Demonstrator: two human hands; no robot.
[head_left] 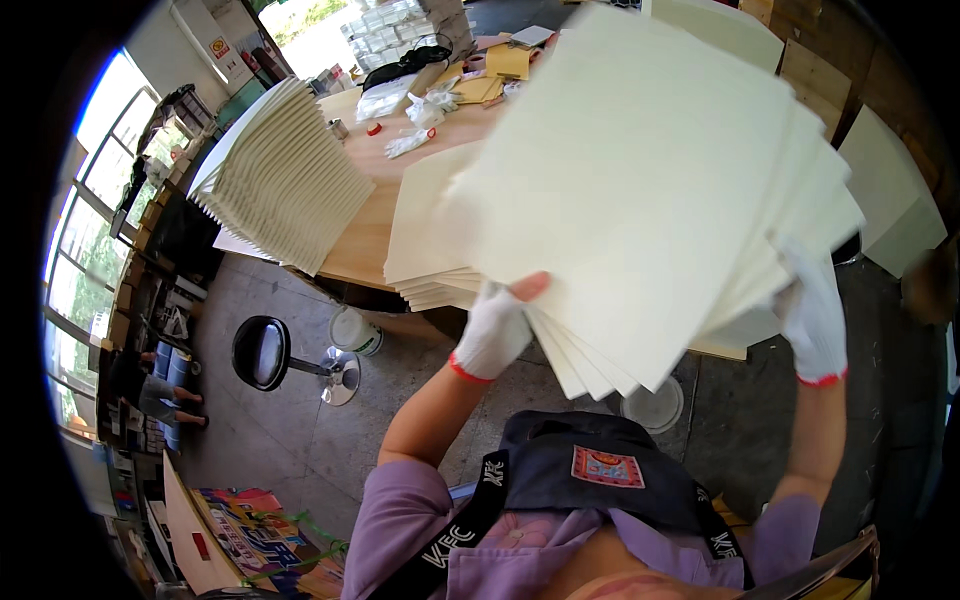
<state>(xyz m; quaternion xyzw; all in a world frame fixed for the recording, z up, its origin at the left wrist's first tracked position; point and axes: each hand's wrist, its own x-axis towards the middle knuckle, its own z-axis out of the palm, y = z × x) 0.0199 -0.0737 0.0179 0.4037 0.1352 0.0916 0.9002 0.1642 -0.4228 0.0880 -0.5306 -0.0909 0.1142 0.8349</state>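
Two gloved hands, left (pixel 495 335), right (pixel 815 320), hold fanned cream sheets (pixel 640 190) between.

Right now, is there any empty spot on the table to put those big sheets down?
Some. A bare strip of wooden table shows between the fanned stack on the left and the flat pile near the left hand. The far end is crowded with envelopes and plastic bags. The held sheets, gripped also by the right hand, hide the rest.
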